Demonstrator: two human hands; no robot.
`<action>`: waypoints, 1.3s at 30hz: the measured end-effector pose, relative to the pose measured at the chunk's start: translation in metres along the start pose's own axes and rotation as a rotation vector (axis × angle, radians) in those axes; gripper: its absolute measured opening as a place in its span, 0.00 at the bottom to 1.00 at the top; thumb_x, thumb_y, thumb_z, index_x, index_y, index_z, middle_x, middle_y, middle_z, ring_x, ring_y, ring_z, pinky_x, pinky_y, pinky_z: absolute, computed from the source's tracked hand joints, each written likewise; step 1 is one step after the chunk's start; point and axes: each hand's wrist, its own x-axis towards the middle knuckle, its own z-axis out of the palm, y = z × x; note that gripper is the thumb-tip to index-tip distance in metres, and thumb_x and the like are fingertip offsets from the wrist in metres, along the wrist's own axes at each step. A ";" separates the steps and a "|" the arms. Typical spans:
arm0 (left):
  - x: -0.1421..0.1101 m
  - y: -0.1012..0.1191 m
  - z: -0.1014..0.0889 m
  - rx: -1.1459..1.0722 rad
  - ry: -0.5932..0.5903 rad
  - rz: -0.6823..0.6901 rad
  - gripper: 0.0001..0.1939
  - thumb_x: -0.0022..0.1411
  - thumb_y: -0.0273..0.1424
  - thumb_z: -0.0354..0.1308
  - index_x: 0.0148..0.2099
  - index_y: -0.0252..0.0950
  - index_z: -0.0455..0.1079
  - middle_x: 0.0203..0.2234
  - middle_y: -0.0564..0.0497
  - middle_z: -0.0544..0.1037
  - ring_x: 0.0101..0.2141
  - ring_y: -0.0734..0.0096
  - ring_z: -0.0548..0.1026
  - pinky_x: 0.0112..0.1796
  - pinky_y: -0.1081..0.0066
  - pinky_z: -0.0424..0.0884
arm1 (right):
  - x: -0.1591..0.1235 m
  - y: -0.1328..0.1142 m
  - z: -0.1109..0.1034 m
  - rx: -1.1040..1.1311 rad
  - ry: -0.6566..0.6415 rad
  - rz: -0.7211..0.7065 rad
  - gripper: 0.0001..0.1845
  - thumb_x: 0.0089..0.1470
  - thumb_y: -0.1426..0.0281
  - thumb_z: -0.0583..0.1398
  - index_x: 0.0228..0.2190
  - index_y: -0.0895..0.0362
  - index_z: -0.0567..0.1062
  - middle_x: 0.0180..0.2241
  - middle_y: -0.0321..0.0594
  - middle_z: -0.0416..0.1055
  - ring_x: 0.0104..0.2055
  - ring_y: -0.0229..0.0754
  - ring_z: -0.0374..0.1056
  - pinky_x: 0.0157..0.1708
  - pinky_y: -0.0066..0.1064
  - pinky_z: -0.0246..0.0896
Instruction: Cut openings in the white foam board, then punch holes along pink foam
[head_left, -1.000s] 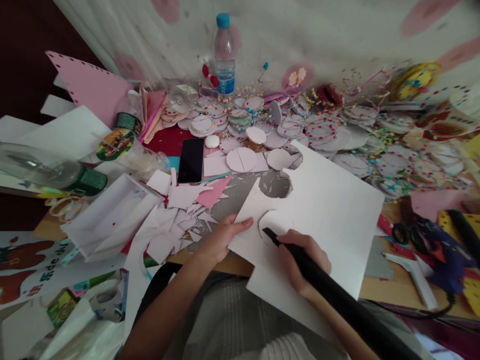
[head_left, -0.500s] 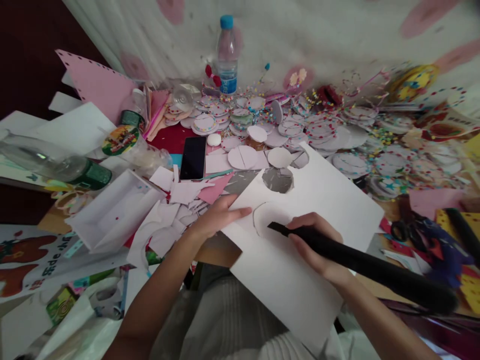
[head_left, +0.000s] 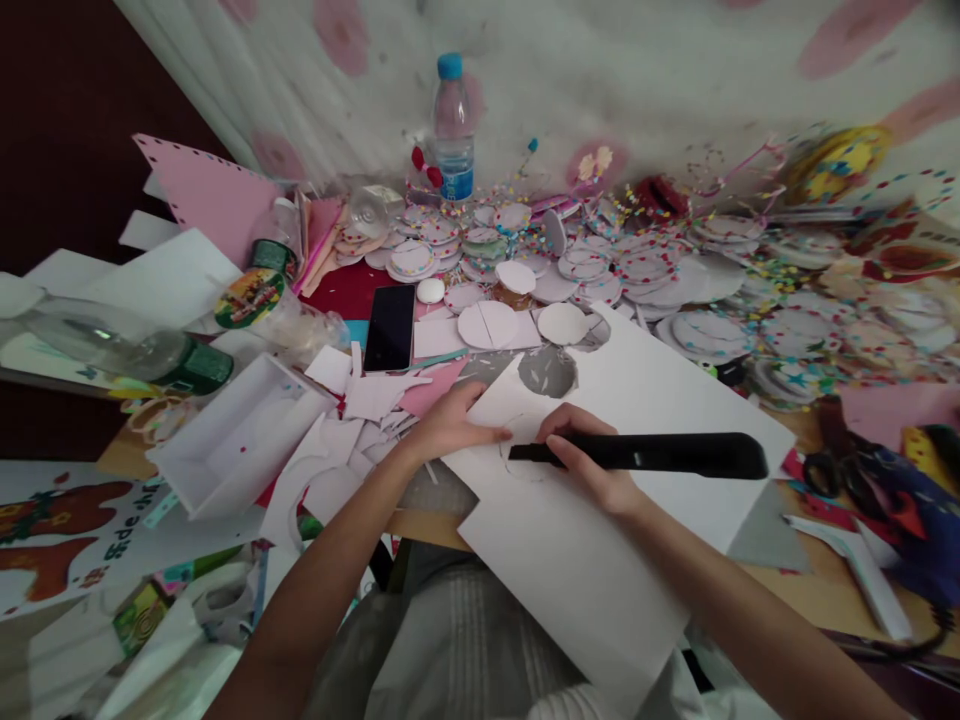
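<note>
Head view: I can see the right hand [head_left: 589, 455] curled round a black cutting tool [head_left: 675, 455], fingers closed near its front end, the dark tip down on a large white sheet [head_left: 570, 560]. The left hand [head_left: 454, 425] has the sheet by its left edge, half closed, thumb laid on top and the fingers partly hidden at the edge. A curved line [head_left: 517, 475] shows at the tip, and just beyond it there's a round hole [head_left: 547, 372]. The sheet lies aslant on the worktop [head_left: 431, 527], its near end over the person's lap. Paper scraps [head_left: 375, 395] lie left of it, near a phone [head_left: 390, 328] and a white box [head_left: 232, 450]; behind stands a blue-capped bottle [head_left: 454, 130].
</note>
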 end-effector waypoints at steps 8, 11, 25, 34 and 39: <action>0.000 0.004 0.000 -0.061 -0.019 -0.086 0.27 0.46 0.39 0.68 0.46 0.35 0.65 0.39 0.47 0.75 0.40 0.58 0.74 0.35 0.68 0.68 | 0.000 0.002 -0.012 -0.048 -0.132 -0.041 0.09 0.58 0.63 0.56 0.31 0.56 0.69 0.24 0.35 0.68 0.25 0.36 0.62 0.23 0.27 0.56; 0.002 0.007 0.001 -0.097 -0.014 -0.120 0.26 0.46 0.37 0.69 0.45 0.35 0.65 0.39 0.48 0.75 0.40 0.59 0.74 0.35 0.68 0.69 | -0.001 0.001 -0.017 -0.026 -0.107 -0.035 0.10 0.58 0.62 0.56 0.30 0.56 0.69 0.24 0.35 0.67 0.25 0.36 0.62 0.24 0.27 0.56; 0.000 0.034 -0.002 -0.152 -0.085 -0.318 0.30 0.39 0.35 0.72 0.45 0.33 0.68 0.37 0.44 0.78 0.32 0.60 0.77 0.30 0.68 0.72 | 0.004 0.006 -0.024 0.493 0.403 0.059 0.11 0.56 0.61 0.57 0.27 0.54 0.68 0.19 0.31 0.57 0.17 0.33 0.51 0.17 0.27 0.40; 0.004 0.036 0.004 0.010 0.036 -0.300 0.29 0.40 0.30 0.72 0.46 0.34 0.66 0.40 0.45 0.78 0.39 0.59 0.76 0.37 0.67 0.71 | 0.009 0.011 -0.027 0.612 0.430 0.029 0.10 0.55 0.63 0.58 0.26 0.55 0.67 0.18 0.30 0.56 0.18 0.32 0.51 0.18 0.26 0.40; 0.004 0.041 0.004 0.025 0.029 -0.302 0.30 0.39 0.30 0.72 0.46 0.33 0.67 0.43 0.44 0.77 0.43 0.58 0.75 0.41 0.67 0.70 | 0.008 0.013 -0.026 0.600 0.416 0.041 0.12 0.55 0.61 0.58 0.26 0.55 0.68 0.20 0.31 0.58 0.19 0.32 0.52 0.18 0.26 0.42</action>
